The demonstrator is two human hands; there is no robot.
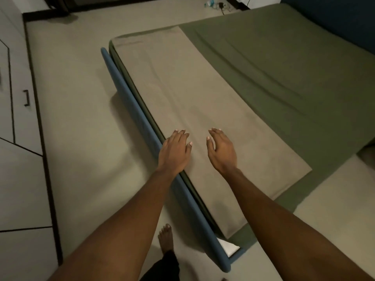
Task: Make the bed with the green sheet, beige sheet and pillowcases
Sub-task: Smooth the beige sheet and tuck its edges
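The green sheet (284, 74) covers the mattress, with long creases running across it. A folded beige sheet (182, 94) lies as a long strip along the bed's foot edge, on top of the green one. My left hand (175, 151) is stretched out with straight fingers over the strip's outer edge, beside the frame. My right hand (221, 151) is held flat, fingers relaxed, over the middle of the strip. Neither hand grips anything. No pillowcases are in view.
The blue padded bed frame (129, 94) runs along the bed's foot. White wardrobe doors (12, 98) line the left wall. A dark blue headboard (334, 15) stands at the far right. Small items and a cable (219, 5) lie on the floor beyond the bed. My bare foot (165, 238) stands by the frame.
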